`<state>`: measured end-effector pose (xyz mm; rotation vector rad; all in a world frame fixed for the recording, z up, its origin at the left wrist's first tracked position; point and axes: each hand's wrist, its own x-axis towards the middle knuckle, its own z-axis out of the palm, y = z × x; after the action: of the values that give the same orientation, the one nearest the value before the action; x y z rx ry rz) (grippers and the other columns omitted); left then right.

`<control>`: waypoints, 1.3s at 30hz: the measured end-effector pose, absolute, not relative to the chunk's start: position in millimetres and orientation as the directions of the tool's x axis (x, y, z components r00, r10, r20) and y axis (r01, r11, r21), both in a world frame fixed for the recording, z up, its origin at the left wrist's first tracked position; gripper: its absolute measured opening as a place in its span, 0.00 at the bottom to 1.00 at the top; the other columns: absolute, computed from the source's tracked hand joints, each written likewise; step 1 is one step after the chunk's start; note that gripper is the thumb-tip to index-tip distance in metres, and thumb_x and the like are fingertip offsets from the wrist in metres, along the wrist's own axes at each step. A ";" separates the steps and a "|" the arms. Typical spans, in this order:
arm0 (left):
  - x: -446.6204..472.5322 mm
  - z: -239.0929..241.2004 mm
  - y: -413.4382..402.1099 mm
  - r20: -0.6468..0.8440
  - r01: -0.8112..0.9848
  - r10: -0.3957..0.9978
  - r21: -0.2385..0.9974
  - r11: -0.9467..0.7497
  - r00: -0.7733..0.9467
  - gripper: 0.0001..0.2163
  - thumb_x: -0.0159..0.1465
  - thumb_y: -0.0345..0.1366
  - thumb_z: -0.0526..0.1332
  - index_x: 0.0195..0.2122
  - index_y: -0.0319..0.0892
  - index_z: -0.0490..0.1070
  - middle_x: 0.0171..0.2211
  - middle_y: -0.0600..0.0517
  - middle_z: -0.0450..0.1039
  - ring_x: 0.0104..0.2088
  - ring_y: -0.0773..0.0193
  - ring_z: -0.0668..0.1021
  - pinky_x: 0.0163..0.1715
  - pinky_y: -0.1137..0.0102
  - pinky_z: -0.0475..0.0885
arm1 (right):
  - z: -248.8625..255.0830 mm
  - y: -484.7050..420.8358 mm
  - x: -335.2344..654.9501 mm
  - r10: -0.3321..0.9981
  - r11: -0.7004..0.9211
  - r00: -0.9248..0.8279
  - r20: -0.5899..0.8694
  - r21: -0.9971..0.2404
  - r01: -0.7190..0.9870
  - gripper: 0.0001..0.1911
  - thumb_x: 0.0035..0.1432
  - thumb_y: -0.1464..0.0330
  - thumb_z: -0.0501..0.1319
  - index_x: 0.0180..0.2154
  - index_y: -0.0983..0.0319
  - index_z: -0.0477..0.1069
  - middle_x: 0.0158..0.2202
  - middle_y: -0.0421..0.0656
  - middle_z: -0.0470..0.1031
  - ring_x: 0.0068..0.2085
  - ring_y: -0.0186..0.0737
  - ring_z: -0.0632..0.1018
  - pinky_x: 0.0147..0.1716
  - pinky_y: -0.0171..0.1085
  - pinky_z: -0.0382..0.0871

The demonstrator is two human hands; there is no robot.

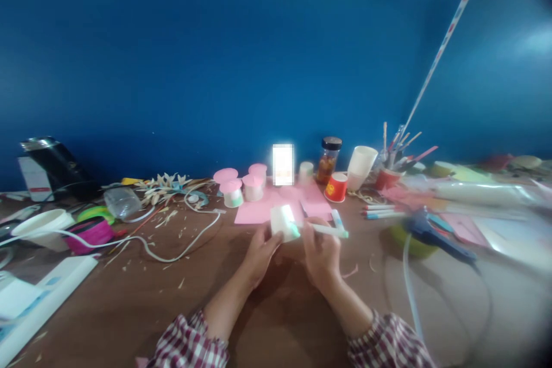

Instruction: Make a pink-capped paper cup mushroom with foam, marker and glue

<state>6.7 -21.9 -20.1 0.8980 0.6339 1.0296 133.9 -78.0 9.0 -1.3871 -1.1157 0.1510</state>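
Observation:
My left hand (261, 250) is wrapped round a small white paper cup (281, 221), tilted on its side above the brown table. A green patch shows on the cup's right side. My right hand (321, 256) is closed on a white marker (328, 231) with green at its end, close against that patch. Just past my hands lies a pink paper sheet (252, 213). On its left stand several small cups with round pink paper tops (230, 185). A blurred bright white rectangle (283, 165) is at the back of the sheet.
Right of the sheet are a red paper cup (336, 188), a dark-lidded jar (329, 160), stacked white cups (361, 164) and several markers (379, 213). A blue glue gun (440, 236) rests farther right. White cables (172, 259) and a power strip (47, 305) are left.

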 end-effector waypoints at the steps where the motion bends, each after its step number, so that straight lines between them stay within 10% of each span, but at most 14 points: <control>1: 6.5 -18.9 -22.3 -0.040 -0.459 0.914 0.855 0.240 0.403 0.18 0.55 0.35 0.67 0.48 0.41 0.70 0.46 0.46 0.75 0.48 0.56 0.75 0.53 0.60 0.65 | 10.6 -77.6 133.9 0.659 0.283 0.563 0.499 -0.858 0.430 0.11 0.61 0.63 0.55 0.32 0.63 0.71 0.24 0.40 0.74 0.25 0.34 0.73 0.25 0.32 0.67; 5: 3.9 -10.1 -22.6 -0.072 -0.549 0.903 0.773 0.319 0.424 0.14 0.59 0.35 0.64 0.46 0.41 0.71 0.47 0.47 0.75 0.47 0.59 0.76 0.52 0.62 0.67 | 12.6 -74.4 134.6 0.639 0.354 0.649 0.413 -0.907 0.229 0.13 0.63 0.60 0.53 0.40 0.62 0.69 0.26 0.39 0.73 0.26 0.34 0.73 0.27 0.33 0.69; 17: -4.7 8.0 -20.6 -0.174 -0.653 0.847 0.566 0.504 0.503 0.11 0.63 0.36 0.58 0.42 0.35 0.73 0.39 0.46 0.77 0.35 0.65 0.79 0.37 0.73 0.75 | 3.1 -77.9 126.3 0.690 0.352 0.390 0.610 -0.753 0.557 0.12 0.56 0.68 0.58 0.43 0.60 0.70 0.34 0.43 0.77 0.33 0.40 0.79 0.34 0.36 0.73; 28: -2.7 2.5 -30.8 0.037 -0.571 0.788 0.709 0.413 0.615 0.14 0.56 0.42 0.66 0.41 0.39 0.74 0.43 0.46 0.76 0.45 0.60 0.76 0.53 0.64 0.68 | 0.9 -77.7 127.5 0.685 0.311 0.491 0.537 -0.826 0.470 0.10 0.56 0.65 0.60 0.40 0.61 0.71 0.30 0.41 0.77 0.28 0.37 0.77 0.27 0.34 0.72; 39: 4.8 -18.2 -19.7 -0.117 -0.414 0.963 0.885 0.211 0.241 0.15 0.41 0.42 0.73 0.22 0.37 0.74 0.21 0.51 0.73 0.25 0.66 0.73 0.33 0.68 0.69 | -1.4 -78.4 124.1 0.689 0.373 0.339 0.641 -0.715 0.592 0.07 0.56 0.66 0.60 0.38 0.60 0.71 0.30 0.42 0.77 0.29 0.38 0.78 0.30 0.34 0.72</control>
<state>4.8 -19.7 -18.2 0.8511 0.8069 1.1171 124.1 -78.4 -1.4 -1.2952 -1.3303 0.0943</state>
